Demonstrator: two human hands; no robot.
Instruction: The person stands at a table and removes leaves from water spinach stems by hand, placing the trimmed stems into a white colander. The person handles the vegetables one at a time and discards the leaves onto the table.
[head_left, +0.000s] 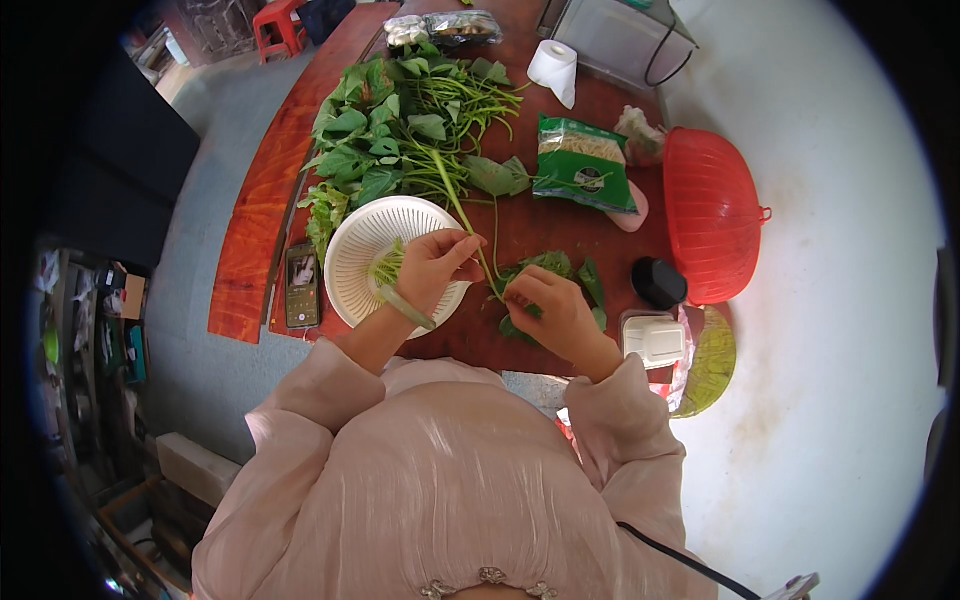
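Observation:
My left hand (442, 266), with a bangle at its wrist, grips a long green leaf stem (452, 187) between thumb and fingers above the rim of a white slotted plastic basket (345, 259). The fingertips of my right hand (544, 304) pinch the lower end of the same stem. Inside the basket lie cut green stem pieces (388, 266), partly hidden by my left hand. Beyond it spreads a large heap of leafy greens (375, 127) with long stems. Several loose leaves (592, 283) lie under and beside my right hand on the reddish wooden table (517, 232).
At left lies a phone (302, 285). To the right are a green noodle packet (585, 165), a paper roll (555, 67), a red plastic basket (712, 217), a black object (658, 283) and a white lidded container (654, 341). Wrapped mushroom packs (442, 28) lie at the back.

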